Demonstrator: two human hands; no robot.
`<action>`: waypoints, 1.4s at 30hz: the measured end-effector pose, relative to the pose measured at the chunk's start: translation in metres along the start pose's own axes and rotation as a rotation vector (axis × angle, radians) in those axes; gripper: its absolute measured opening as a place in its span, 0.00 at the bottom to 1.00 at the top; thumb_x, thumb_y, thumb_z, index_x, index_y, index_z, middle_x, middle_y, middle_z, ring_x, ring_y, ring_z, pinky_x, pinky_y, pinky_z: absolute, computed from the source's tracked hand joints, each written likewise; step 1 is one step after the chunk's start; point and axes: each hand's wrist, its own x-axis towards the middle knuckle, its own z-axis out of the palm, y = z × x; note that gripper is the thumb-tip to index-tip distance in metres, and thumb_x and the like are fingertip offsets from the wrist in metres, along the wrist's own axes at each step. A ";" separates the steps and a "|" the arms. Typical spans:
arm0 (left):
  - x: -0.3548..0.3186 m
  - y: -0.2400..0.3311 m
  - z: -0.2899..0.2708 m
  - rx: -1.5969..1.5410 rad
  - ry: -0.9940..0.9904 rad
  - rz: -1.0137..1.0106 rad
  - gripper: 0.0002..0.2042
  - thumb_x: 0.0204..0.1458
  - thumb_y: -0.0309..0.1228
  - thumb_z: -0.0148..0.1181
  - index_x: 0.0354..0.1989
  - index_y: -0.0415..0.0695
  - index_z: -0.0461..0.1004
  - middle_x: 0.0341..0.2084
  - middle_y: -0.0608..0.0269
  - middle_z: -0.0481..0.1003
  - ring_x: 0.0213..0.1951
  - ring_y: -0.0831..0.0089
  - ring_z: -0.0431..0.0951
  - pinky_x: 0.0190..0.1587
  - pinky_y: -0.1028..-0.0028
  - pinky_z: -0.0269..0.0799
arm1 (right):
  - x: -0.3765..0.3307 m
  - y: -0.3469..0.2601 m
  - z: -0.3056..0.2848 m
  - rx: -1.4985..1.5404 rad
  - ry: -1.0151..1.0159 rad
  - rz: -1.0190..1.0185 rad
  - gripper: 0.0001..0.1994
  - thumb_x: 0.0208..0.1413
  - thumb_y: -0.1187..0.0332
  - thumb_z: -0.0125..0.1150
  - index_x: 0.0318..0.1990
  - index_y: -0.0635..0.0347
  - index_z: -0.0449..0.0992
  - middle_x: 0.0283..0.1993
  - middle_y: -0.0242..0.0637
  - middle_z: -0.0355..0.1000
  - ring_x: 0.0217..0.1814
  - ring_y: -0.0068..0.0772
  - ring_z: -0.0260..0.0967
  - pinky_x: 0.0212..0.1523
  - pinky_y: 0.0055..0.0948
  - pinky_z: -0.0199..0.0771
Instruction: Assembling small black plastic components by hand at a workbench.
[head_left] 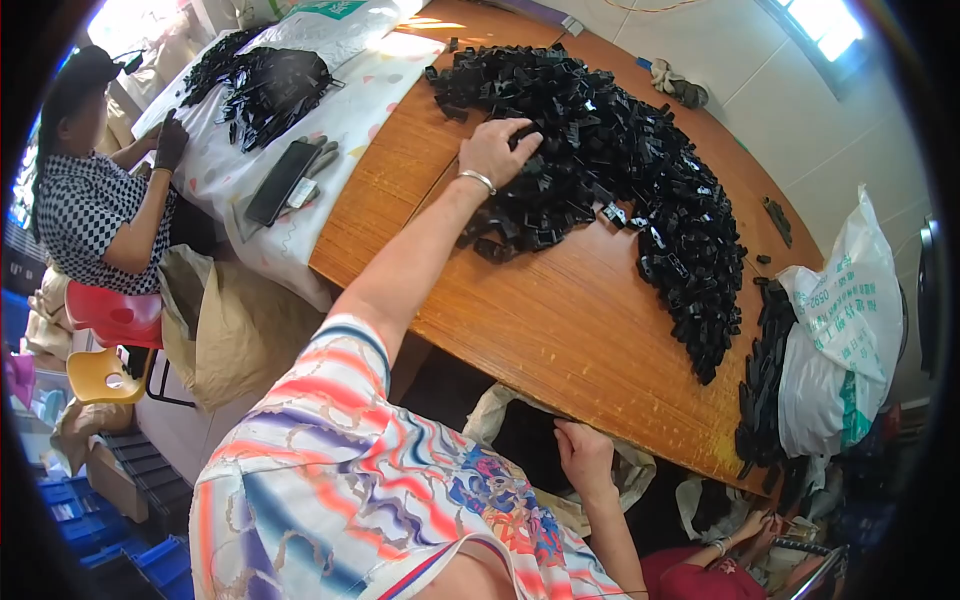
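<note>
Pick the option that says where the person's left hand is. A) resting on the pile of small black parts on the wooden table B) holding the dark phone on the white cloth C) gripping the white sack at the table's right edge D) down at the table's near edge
A: the left hand, a bracelet at its wrist, lies on the pile of black parts on the wooden table; the right hand is at the near edge.

The wooden tabletop [560, 320] in front of me carries a large curved heap of small black plastic parts [640, 170]. A few loose parts [777, 220] lie apart near its far right edge. A white printed sack [840, 340] rests at the right end.
</note>
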 end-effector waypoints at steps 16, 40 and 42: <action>-0.043 0.109 0.033 0.013 -0.341 0.084 0.27 0.57 0.48 0.57 0.64 0.53 0.65 0.56 0.54 0.71 0.56 0.52 0.71 0.57 0.58 0.70 | 0.027 -0.019 -0.008 0.065 0.079 -0.057 0.05 0.52 0.75 0.65 0.37 0.58 0.79 0.26 0.40 0.72 0.26 0.43 0.73 0.26 0.35 0.72; 0.114 -0.089 -0.002 0.070 -0.286 -0.109 0.26 0.61 0.58 0.46 0.56 0.54 0.74 0.58 0.55 0.71 0.62 0.56 0.67 0.63 0.61 0.63 | 0.063 -0.009 0.010 0.178 0.232 -0.145 0.09 0.48 0.83 0.63 0.38 0.64 0.78 0.22 0.40 0.70 0.18 0.37 0.66 0.18 0.29 0.64; 0.094 -0.081 0.007 0.015 -0.130 0.018 0.23 0.60 0.54 0.50 0.52 0.50 0.76 0.55 0.56 0.73 0.60 0.58 0.68 0.63 0.64 0.63 | 0.063 -0.009 0.012 0.193 0.258 -0.156 0.09 0.48 0.82 0.63 0.38 0.62 0.78 0.22 0.39 0.70 0.18 0.37 0.67 0.18 0.29 0.64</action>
